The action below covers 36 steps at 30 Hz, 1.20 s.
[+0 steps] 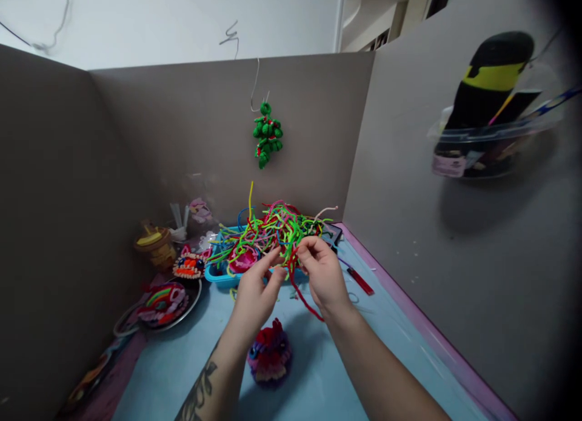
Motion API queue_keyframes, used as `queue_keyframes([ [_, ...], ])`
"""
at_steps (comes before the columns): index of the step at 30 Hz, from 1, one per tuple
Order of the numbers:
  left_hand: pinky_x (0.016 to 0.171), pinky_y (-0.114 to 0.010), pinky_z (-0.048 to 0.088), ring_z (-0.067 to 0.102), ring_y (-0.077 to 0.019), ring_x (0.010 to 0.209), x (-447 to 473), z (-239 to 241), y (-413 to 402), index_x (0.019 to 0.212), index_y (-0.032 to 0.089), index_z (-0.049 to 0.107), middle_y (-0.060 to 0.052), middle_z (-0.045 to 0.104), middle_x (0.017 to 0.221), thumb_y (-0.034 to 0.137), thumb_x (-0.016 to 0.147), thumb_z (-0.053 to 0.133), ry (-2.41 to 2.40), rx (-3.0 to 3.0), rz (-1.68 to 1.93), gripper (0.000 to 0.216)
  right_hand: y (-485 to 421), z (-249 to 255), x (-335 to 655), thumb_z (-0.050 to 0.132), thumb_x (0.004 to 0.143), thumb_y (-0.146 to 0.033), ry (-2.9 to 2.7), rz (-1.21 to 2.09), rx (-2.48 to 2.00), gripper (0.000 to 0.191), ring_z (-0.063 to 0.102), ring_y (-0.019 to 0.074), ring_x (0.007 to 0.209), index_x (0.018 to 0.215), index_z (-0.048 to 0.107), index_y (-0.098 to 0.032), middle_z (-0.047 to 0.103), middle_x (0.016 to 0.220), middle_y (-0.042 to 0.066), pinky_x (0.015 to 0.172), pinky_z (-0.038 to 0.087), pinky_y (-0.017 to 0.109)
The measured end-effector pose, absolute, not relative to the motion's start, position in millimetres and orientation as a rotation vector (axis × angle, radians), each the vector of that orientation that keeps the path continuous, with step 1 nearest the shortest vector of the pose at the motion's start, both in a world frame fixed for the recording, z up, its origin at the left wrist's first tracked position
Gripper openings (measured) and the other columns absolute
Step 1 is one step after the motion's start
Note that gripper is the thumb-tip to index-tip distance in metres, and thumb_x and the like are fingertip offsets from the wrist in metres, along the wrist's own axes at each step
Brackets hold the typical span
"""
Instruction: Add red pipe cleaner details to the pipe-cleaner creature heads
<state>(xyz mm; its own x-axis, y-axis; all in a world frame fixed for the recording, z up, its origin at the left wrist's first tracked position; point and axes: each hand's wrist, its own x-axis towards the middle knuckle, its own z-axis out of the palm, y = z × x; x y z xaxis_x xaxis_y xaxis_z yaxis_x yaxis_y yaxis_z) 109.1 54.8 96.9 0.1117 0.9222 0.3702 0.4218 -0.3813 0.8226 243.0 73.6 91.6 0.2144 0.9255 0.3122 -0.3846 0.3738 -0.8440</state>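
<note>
The blue tray [222, 280] lies beyond your left hand [256, 289], which gapes loosely above the worktop [170, 360], a fuzzy purple-red figure [270, 354] sits nearer you, and a red strand [301, 295] hangs pinched in your right hand [322, 275].

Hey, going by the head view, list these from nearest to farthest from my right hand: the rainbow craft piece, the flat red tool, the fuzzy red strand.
1. Fuzzy red strand: pinched in your right hand.
2. Flat red tool: on the mat, just right of that hand.
3. Rainbow craft piece: far left, on the round plate.
</note>
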Motion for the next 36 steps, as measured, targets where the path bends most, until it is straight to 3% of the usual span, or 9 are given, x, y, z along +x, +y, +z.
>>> queue_keyframes([
  [2,0.064,-0.025,0.048,0.063,-0.0165,0.075,107,99,54,0.118,0.018,0.062,-0.008,0.071,0.105,0.034,0.084,0.054,1.314,1.827,1.281,0.039,74,90,244,0.068,0.075,-0.032,-1.029,0.992,-0.722,0.016,0.043,0.0089,0.055,0.074,0.059,-0.020,0.051,0.063,-0.005,0.051,0.033,0.021],
  [7,0.060,-0.024,0.045,0.060,-0.0158,0.065,108,101,54,0.087,0.016,0.074,-0.005,0.073,0.078,0.033,0.075,0.064,1.309,1.754,1.275,0.023,71,90,242,0.067,0.076,-0.028,-1.134,0.990,-0.704,0.010,0.051,0.0118,0.065,0.075,0.061,-0.020,0.058,0.068,-0.003,0.062,0.040,0.023],
  [12,0.048,-0.021,0.036,0.047,-0.0108,0.050,115,100,55,0.078,0.013,0.071,0.001,0.059,0.056,0.036,0.075,0.062,1.220,1.604,1.192,0.025,69,88,237,0.066,0.076,-0.030,-1.079,1.018,-0.701,0.011,0.052,0.0125,0.065,0.075,0.061,-0.020,0.058,0.068,-0.003,0.062,0.041,0.023],
  [19,0.052,-0.021,0.032,0.041,-0.0095,0.054,117,102,56,0.065,0.015,0.057,0.004,0.047,0.056,0.035,0.078,0.057,1.134,1.643,1.181,0.024,69,89,236,0.071,0.072,-0.035,-0.980,1.051,-0.719,0.018,0.047,0.0110,0.058,0.074,0.062,-0.019,0.057,0.066,-0.002,0.052,0.037,0.021],
  [27,0.047,-0.021,0.022,0.027,-0.0064,0.047,106,103,57,0.061,0.016,0.051,0.006,0.041,0.052,0.037,0.074,0.060,0.934,1.406,1.033,0.026,69,95,256,0.073,0.072,-0.038,-1.135,1.198,-0.628,0.022,0.042,0.0074,0.051,0.088,0.071,-0.022,0.062,0.070,-0.001,0.046,0.032,0.019],
  [33,0.046,-0.021,0.020,0.024,-0.0058,0.047,107,100,55,0.060,0.015,0.050,0.007,0.038,0.051,0.034,0.071,0.061,0.894,1.382,0.973,0.024,72,95,268,0.074,0.071,-0.038,-1.339,1.126,-0.620,0.020,0.058,0.0144,0.069,0.083,0.074,-0.023,0.067,0.079,0.002,0.063,0.046,0.026],
  [36,0.048,-0.021,0.022,0.028,-0.0066,0.049,108,102,53,0.060,0.015,0.050,0.006,0.038,0.051,0.030,0.070,0.059,0.867,1.394,0.941,0.020,69,99,272,0.074,0.071,-0.038,-1.410,1.158,-0.591,0.019,0.059,0.0144,0.070,0.082,0.073,-0.022,0.066,0.077,0.002,0.066,0.048,0.028],
])
